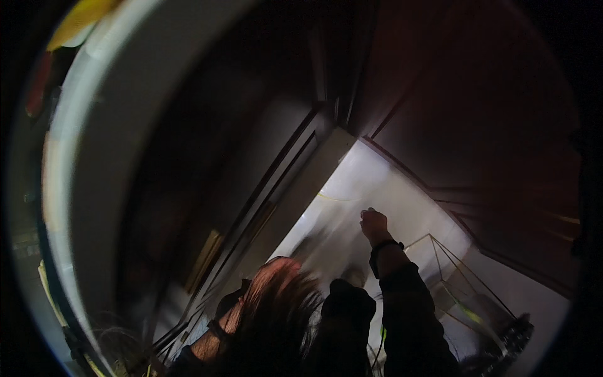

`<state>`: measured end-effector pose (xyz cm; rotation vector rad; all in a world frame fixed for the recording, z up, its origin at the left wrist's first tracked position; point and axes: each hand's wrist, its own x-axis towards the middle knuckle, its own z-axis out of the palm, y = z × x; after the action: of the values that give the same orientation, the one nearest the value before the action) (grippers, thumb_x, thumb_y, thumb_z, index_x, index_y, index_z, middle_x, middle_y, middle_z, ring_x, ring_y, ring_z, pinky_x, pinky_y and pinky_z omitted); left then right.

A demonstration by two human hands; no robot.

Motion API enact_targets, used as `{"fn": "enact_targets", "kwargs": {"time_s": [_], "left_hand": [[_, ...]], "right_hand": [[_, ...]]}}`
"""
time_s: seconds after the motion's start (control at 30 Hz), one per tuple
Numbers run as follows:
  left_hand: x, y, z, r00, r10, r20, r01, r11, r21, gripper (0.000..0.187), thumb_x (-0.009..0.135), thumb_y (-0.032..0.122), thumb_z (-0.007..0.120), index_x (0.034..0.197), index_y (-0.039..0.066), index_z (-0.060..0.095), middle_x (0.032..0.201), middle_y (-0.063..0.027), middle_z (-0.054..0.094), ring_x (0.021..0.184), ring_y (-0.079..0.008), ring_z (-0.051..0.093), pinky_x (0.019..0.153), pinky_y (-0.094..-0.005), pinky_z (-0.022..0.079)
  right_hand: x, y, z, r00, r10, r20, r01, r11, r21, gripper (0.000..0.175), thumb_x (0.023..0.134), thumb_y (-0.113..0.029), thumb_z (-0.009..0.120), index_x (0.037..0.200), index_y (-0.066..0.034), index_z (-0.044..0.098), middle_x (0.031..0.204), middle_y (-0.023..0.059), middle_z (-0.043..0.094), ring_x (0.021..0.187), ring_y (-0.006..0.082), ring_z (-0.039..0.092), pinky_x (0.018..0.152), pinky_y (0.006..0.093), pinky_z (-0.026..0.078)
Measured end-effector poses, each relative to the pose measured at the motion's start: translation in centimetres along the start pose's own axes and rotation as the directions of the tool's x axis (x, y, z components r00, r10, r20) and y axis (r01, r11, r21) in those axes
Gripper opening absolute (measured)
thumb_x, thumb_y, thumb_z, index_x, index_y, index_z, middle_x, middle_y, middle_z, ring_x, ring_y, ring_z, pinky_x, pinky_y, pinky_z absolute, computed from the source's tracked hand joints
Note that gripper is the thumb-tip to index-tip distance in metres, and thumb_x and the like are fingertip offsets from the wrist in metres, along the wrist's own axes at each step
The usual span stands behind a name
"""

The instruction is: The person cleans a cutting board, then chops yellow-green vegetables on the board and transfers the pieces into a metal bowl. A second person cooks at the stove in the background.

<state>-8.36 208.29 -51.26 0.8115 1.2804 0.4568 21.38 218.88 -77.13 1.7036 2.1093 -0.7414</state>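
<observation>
My right hand (374, 224) reaches out over a pale, brightly lit floor (362, 165), its fingers curled in. A dark band circles that wrist below a dark sleeve. Whether anything lies inside the fingers is hidden. Lower and to the left is my left hand (278, 271), partly covered by strands of dark hair (282, 306) hanging in front of the camera. Its fingers are not clear, and no held object shows. Beyond the right hand, a thin yellow line (339, 199) curves across the floor.
Right of my right arm stands a thin-rod frame (429, 235) with a yellow-green strip (471, 315). A dark reddish-brown panelled surface (480, 118) borders the floor on the right. Pale panelling (301, 188) runs along the left. A blurred white edge (66, 141) curves at far left.
</observation>
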Motion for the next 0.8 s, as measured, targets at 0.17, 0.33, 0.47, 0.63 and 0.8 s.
{"fn": "enact_targets", "kwargs": {"time_s": [0.17,0.33,0.47,0.63,0.8], "left_hand": [[4.1,0.1,0.0,0.997,0.053,0.060,-0.066,0.970,0.235,0.024,0.090,0.004,0.057,0.114,0.007,0.058,0.114,-0.0079,0.056,0.107,-0.0176,0.055,0.093,-0.0276,0.045],[6.0,-0.8,0.3,0.984,0.144,0.101,-0.169,0.937,0.305,0.031,0.085,0.005,0.061,0.116,0.009,0.057,0.111,-0.0102,0.059,0.107,-0.0274,0.057,0.091,-0.0336,0.048],[6.3,-1.0,0.2,0.959,0.271,0.089,-0.279,0.832,0.479,0.028,0.087,0.010,0.062,0.115,0.008,0.059,0.108,-0.0113,0.060,0.103,-0.0288,0.059,0.088,-0.0350,0.048],[2.8,1.5,1.2,0.906,0.422,0.002,-0.336,0.719,0.609,0.033,0.083,0.013,0.066,0.115,0.007,0.060,0.106,-0.0132,0.062,0.099,-0.0301,0.061,0.086,-0.0360,0.049],[-1.4,6.7,4.5,0.823,0.561,-0.091,-0.334,0.607,0.721,0.049,0.078,0.010,0.065,0.125,0.005,0.052,0.122,-0.0142,0.055,0.115,-0.0323,0.052,0.099,-0.0399,0.042]], "right_hand": [[8.2,1.2,5.6,0.997,-0.024,-0.069,0.014,0.990,-0.142,0.016,0.088,-0.008,0.051,0.098,-0.0071,0.064,0.110,0.0129,0.058,0.098,0.0286,0.062,0.080,0.0394,0.054],[12.5,2.8,9.6,0.985,-0.063,-0.163,0.044,0.992,-0.114,0.017,0.088,-0.008,0.050,0.091,-0.0026,0.065,0.109,0.0138,0.057,0.099,0.0324,0.059,0.085,0.0408,0.052],[12.4,3.3,9.6,0.970,-0.166,-0.179,0.134,0.975,-0.178,0.019,0.088,-0.010,0.048,0.091,-0.0036,0.066,0.107,0.0125,0.059,0.101,0.0310,0.056,0.084,0.0420,0.049],[5.4,-0.1,-0.5,0.967,-0.249,-0.050,0.236,0.955,-0.179,0.016,0.083,-0.012,0.050,0.090,-0.0085,0.065,0.087,0.0113,0.068,0.085,0.0294,0.063,0.079,0.0442,0.048],[-8.5,-7.8,-16.8,0.902,-0.416,-0.114,0.431,0.856,0.285,0.007,0.077,-0.013,0.058,0.080,-0.0094,0.064,0.080,0.0143,0.065,0.073,0.0332,0.063,0.067,0.0415,0.050]]}}
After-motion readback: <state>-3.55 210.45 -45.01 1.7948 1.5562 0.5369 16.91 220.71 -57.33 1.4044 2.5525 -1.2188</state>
